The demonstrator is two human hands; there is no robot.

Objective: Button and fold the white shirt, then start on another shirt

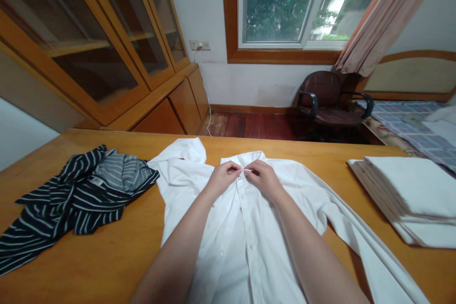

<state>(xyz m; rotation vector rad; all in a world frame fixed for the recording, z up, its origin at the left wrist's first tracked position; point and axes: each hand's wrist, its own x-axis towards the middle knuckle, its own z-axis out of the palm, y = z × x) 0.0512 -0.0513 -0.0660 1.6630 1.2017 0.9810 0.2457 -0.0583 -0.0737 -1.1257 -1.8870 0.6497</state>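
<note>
A white button-up shirt (228, 228) lies front side up on the wooden table (142, 266), its collar toward the far edge. At the top of the front opening, just below the collar, my left hand (225, 175) pinches the shirt's edge. Close beside it my right hand (261, 176) pinches the opposite edge, fingertips nearly touching the left ones. Lower down, the two front edges lie loosely together, with buttons showing along them. One sleeve stretches to the lower right; the other is bunched at the upper left. Whether a button sits between my fingertips is hidden.
A crumpled black-and-white striped garment (89, 194) lies on the table's left side. On the right rests a stack of folded white cloth (413, 190). Beyond the far edge stand a brown office chair (324, 99), a bed (409, 114) and a glass-door cabinet (142, 71).
</note>
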